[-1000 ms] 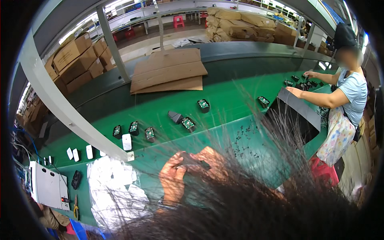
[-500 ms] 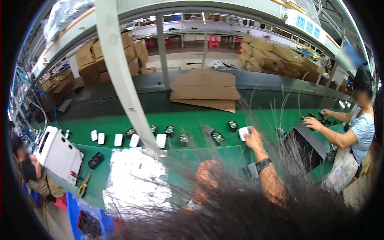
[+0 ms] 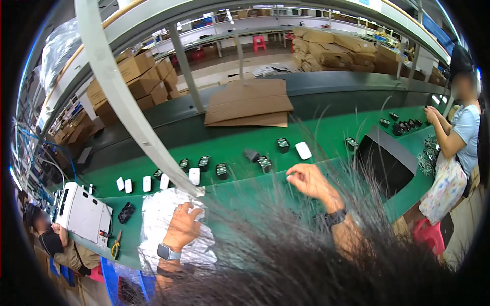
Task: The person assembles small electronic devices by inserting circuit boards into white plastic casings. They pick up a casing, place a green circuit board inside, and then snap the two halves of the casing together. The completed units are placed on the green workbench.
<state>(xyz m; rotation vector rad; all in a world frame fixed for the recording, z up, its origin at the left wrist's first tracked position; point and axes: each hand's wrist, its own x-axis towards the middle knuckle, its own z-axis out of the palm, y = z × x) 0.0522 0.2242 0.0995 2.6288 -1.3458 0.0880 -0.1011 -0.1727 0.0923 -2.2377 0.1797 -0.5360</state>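
My left hand (image 3: 184, 224), with a smartwatch on the wrist, lies on a crinkled silvery foil sheet (image 3: 155, 214) at the near edge of the green belt (image 3: 326, 135), its fingers bent over the sheet's top edge. My right hand (image 3: 309, 181), wearing a dark watch, hovers over the belt with fingers loosely curled and nothing in them. A small white rectangular piece (image 3: 303, 150) lies on the belt just beyond it. Small black devices (image 3: 264, 163) and more white pieces (image 3: 194, 176) lie in a row to the left. My hair hides the lower view.
Flat cardboard sheets (image 3: 250, 104) lie on the dark far belt. A co-worker (image 3: 454, 143) works at the right beside a black tray (image 3: 388, 158). A white machine (image 3: 84, 214), yellow-handled pliers (image 3: 116, 247) and another person (image 3: 43, 229) are at lower left. A slanted metal post (image 3: 127, 102) crosses the view.
My right hand has let go of the white piece on the belt and drawn back toward me. My left hand has come down onto the foil sheet. The view has swung.
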